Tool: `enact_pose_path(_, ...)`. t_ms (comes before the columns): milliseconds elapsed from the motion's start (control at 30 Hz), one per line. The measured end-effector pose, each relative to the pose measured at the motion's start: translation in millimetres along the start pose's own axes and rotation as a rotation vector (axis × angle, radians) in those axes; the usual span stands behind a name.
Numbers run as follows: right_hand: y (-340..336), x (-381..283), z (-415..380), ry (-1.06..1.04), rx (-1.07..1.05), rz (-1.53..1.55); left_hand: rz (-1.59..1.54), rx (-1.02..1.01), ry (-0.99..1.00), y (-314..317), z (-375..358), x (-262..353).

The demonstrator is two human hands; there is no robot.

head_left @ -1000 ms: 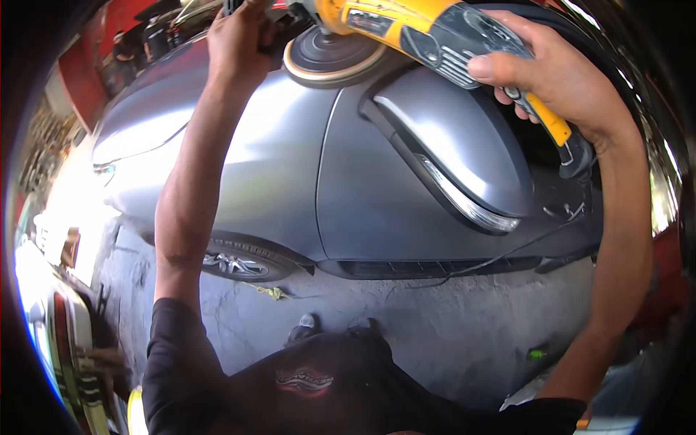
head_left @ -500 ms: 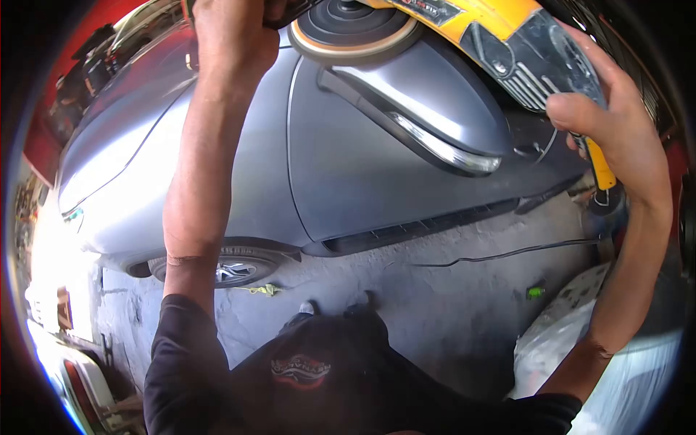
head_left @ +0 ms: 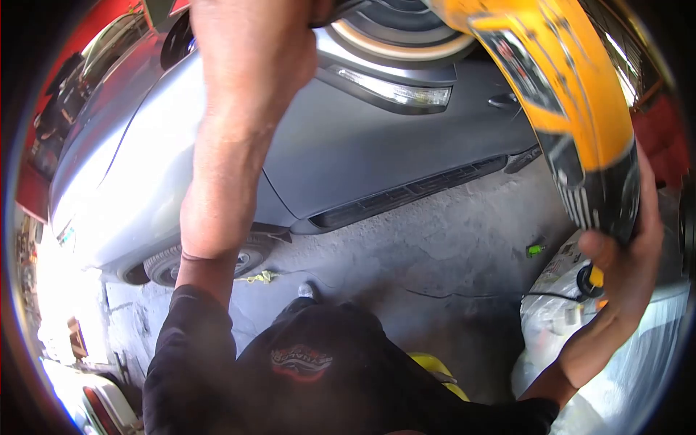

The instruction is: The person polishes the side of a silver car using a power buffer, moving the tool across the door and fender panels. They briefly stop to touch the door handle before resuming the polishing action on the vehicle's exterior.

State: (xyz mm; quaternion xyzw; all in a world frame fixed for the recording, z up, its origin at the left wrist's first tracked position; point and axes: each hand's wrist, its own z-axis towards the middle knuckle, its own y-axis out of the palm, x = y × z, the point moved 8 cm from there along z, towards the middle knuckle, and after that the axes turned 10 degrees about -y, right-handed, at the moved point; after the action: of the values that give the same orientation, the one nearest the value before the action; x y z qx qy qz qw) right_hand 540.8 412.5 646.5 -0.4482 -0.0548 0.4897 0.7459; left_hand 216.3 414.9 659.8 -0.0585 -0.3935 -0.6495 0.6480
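Note:
A yellow and black polisher (head_left: 573, 80) spans the upper right, its round pad (head_left: 406, 36) over the grey car's side mirror (head_left: 395, 90). Whether the pad touches the mirror cannot be told. My right hand (head_left: 631, 246) is wrapped round the black rear end of the tool. At the top, my left hand (head_left: 257, 43) is closed near the pad on a dark part, seemingly the polisher's front handle; its fingers are mostly cut off by the frame's edge. The car's grey door (head_left: 348, 152) lies below the mirror.
A front wheel (head_left: 250, 257) and dark side sill (head_left: 413, 196) border the concrete floor (head_left: 435, 254). Plastic sheeting (head_left: 544, 326) covers something at right, with a cord (head_left: 551, 296) beside it. A green object (head_left: 535, 251) and a yellow object (head_left: 438, 373) are lower down.
The polisher and both hands have moved nearer the camera, with the pad shifted right and the tool's rear end lower. The view has shifted, and a yellow object now shows beside my body.

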Motion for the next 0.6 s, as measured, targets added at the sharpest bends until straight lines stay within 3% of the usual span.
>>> enact_pose_path(167,-7,32,-84,0.089,0.134,-0.017,0.160,-0.023,-0.089,41,-48,5)
enact_pose_path(300,8,68,-177,0.200,0.209,0.079,0.436,-0.060,0.152,52,-99,5)
enact_pose_path(400,38,70,-221,0.276,0.141,0.200,0.324,-0.191,0.149,48,-138,-5)
enact_pose_path(467,54,78,-251,0.322,0.020,0.233,0.380,-0.169,0.157,43,-162,-7)
enact_pose_path(533,78,84,-274,0.379,0.074,0.377,0.362,-0.188,0.176,37,-180,-11)
enact_pose_path(567,83,83,-276,0.253,0.125,0.306,0.342,-0.204,0.170,34,-185,-14)
enact_pose_path(600,87,88,-288,0.265,0.150,0.273,0.320,-0.220,0.160,29,-190,-16)
